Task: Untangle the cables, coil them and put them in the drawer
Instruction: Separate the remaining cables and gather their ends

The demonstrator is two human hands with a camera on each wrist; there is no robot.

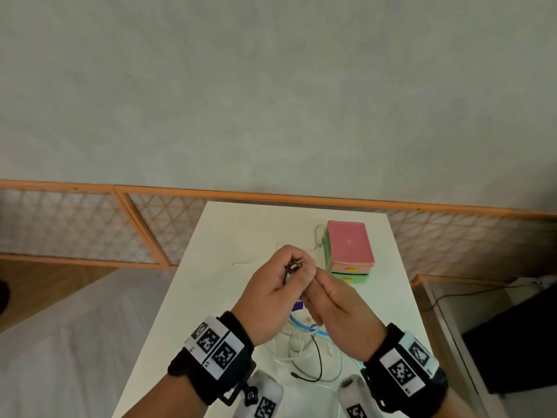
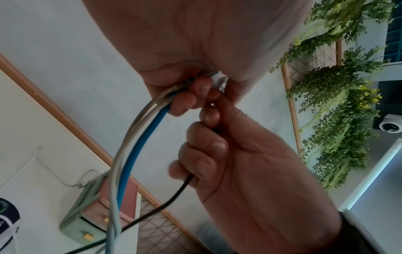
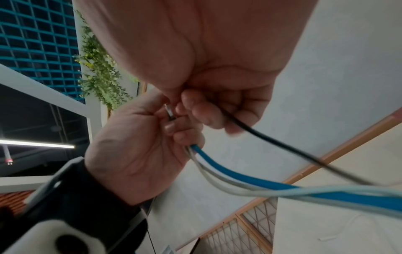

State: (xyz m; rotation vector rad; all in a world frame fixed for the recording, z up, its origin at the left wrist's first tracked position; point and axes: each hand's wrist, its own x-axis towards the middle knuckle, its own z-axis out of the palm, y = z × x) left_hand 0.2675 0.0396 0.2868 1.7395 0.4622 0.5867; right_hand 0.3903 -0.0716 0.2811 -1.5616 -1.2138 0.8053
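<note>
Several cables still tangled — blue cable [image 2: 139, 147] and pale ones pinched in left hand [image 1: 268, 297], black cable [image 3: 272, 141] in right hand [image 1: 337, 306] — none coiled, drawer unit [image 1: 349, 251] beyond hands shut.

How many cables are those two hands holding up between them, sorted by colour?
blue cable, in the left hand: 1
pale cables, white or grey, in the left hand: 2
black cable, in the right hand: 1
Total: 4
</note>
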